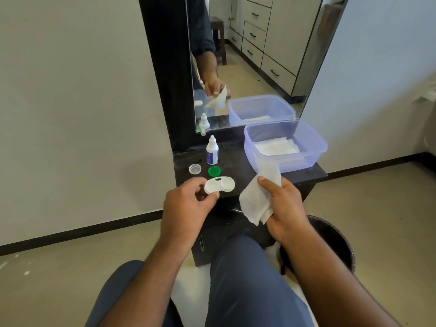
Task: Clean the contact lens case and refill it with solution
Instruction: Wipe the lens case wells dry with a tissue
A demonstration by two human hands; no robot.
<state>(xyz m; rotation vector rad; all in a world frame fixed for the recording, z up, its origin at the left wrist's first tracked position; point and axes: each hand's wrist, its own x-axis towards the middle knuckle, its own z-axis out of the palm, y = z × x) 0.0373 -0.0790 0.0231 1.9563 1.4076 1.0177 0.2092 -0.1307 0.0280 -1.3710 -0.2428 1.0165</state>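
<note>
1. Two bare hands work at the near edge of a dark tabletop [238,171] that stands below a mirror [254,55].
2. At 9 o'clock of the hands' shared space, the left hand [186,206] pinches the white contact lens case [220,184] by its left well, thumb and forefinger curled onto the rim; the case sits open-topped at the tabletop's near edge, and whether it rests on the surface or is lifted just clear I cannot tell.
3. At 3 o'clock, the right hand [283,206] has its grip clenched round a crumpled white tissue [259,197], which hangs just beside the case without touching it.
4. At 12 o'clock from the case lies a green cap [214,171], and at about 10 o'clock a clear cap [195,168], both open side up.
5. Farther back, at 12 o'clock, a small white solution bottle [212,151] stands upright.
6. At 2 o'clock a translucent lilac tub [316,142] holds more white tissue.
7. At 5 o'clock, on the floor, stands a dark bin [339,239].
</note>
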